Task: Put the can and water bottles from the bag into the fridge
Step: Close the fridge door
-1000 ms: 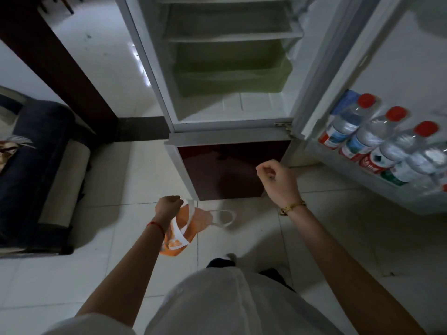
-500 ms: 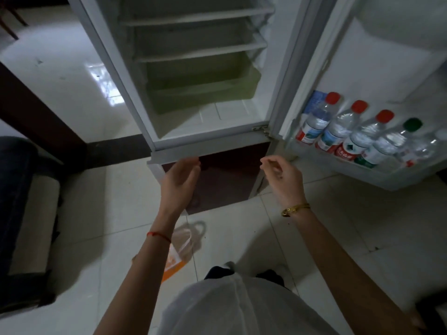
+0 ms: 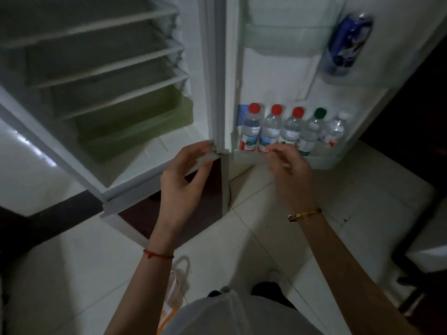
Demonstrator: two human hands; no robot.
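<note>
The fridge [image 3: 214,68] stands open. Several water bottles [image 3: 272,128] with red, green and white caps stand in a row in the lower door shelf [image 3: 321,160]. A blue can [image 3: 347,43] sits in an upper door pocket. My left hand [image 3: 185,180] is raised in front of the fridge's lower edge, fingers apart, holding nothing. My right hand [image 3: 287,166] hovers just in front of the door shelf near the red-capped bottles, fingers loosely curled and empty. The orange and white bag [image 3: 175,291] lies on the floor under my left forearm, partly hidden.
Inside the fridge are bare white shelves [image 3: 104,66] and a green drawer [image 3: 135,124]. The dark red lower door [image 3: 169,213] is shut. The floor is white tile [image 3: 72,274]. A dark opening lies to the right of the fridge door.
My left hand let go of the bag, which now lies on the floor, and rose toward the fridge. Both hands moved up and forward; the view swung right toward the door shelf.
</note>
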